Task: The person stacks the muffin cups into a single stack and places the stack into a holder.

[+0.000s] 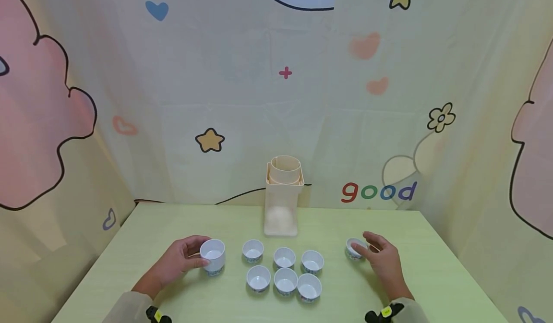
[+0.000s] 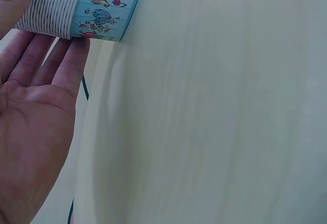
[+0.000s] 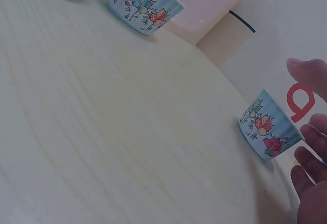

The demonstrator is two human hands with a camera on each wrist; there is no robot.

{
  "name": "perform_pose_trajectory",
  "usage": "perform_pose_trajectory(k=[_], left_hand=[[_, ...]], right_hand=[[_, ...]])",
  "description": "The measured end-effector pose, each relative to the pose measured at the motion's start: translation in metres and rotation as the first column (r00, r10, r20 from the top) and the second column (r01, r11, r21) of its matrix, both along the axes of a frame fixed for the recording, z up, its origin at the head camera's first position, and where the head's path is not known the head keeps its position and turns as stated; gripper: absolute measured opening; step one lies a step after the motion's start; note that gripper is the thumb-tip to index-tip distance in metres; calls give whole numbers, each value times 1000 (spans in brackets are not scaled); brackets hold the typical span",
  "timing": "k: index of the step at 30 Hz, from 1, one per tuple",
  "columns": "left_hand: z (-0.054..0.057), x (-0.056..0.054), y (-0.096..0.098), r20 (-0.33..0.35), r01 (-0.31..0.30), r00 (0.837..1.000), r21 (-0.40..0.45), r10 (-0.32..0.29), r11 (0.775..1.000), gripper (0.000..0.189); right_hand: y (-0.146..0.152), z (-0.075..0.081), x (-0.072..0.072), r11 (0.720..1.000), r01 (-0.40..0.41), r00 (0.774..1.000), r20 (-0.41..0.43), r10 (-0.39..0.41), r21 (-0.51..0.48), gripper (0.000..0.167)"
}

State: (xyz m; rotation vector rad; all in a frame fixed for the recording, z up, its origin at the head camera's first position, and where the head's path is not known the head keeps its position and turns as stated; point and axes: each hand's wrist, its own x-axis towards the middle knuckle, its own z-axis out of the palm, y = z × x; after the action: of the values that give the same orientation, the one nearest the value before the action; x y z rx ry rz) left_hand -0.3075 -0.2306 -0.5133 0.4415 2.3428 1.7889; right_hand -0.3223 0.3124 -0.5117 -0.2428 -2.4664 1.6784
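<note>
My left hand (image 1: 181, 260) grips a stack of paper cups (image 1: 213, 261) at the left of the table, thumb on one side and fingers on the other. In the left wrist view the stack (image 2: 82, 9) shows many close white rims above a light-blue side with flowers and birds. At the right, my right hand (image 1: 384, 261) is at a single small cup (image 1: 351, 252) with a blue floral side. In the right wrist view that cup (image 3: 268, 127) stands upright on the table; the thumb is apart from it and the fingertips are by its rim.
Between the hands stand several more small cups, in a back row (image 1: 284, 257) and a front row (image 1: 258, 280). Behind them, a cream-coloured holder (image 1: 281, 212) with a round tube on top stands at the table's back edge, before a printed curtain (image 1: 242, 83).
</note>
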Motion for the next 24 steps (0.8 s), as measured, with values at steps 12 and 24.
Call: perform_pose_trajectory(k=[12,24], left_hand=[[1,1,0,-10,12,1000,8,-12,1000,67],[-2,-1,-1,-21,27,999,30,-26,999,66]], right_hand=[[-3,-2,-3,992,-18,999,50,12,125,77],[-4,-6,-3,982,-24,999,42,16,190,80]])
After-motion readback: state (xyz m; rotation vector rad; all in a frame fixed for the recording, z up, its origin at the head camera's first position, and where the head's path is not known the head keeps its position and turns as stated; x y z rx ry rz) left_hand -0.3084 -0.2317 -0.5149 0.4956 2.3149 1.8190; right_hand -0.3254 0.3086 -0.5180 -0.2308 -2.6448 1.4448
